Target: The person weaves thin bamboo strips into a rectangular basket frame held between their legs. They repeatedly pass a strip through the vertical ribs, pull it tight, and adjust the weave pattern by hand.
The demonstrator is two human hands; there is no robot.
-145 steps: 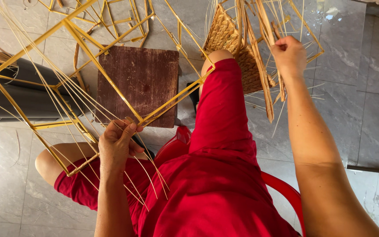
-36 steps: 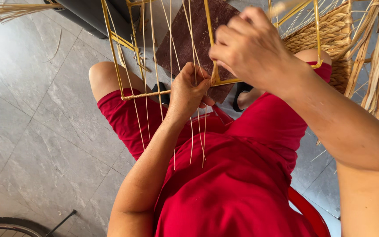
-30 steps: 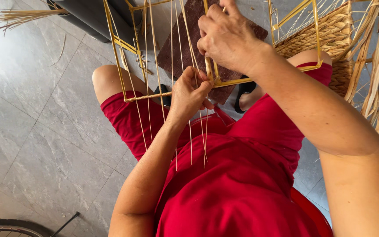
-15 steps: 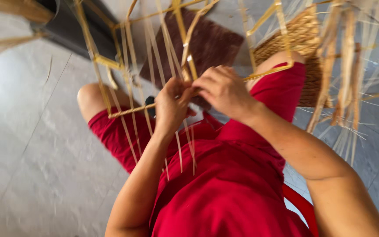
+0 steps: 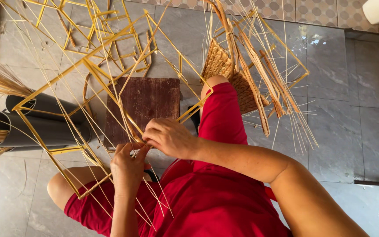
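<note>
A yellow wire frame (image 5: 44, 92) strung with thin pale straw strands (image 5: 123, 109) rests across my lap. My left hand (image 5: 128, 169) pinches strands at the frame's near edge. My right hand (image 5: 168, 137) is closed around the same bunch of strands just above it, the two hands touching. The strands run up and away over a dark brown square board (image 5: 148, 103) on the floor. I sit in red clothes, with my right knee (image 5: 218, 94) raised.
A partly woven basket (image 5: 237, 83) with loose reed ends stands beyond my knee. Two dark tubes (image 5: 40, 127) holding straw bundles lie at the left. More yellow frames (image 5: 97, 30) lie at the back on the grey tiled floor.
My right hand came down from a raised reach to meet the left at the frame's edge. The view swung so the frame and basket now spread wider ahead.
</note>
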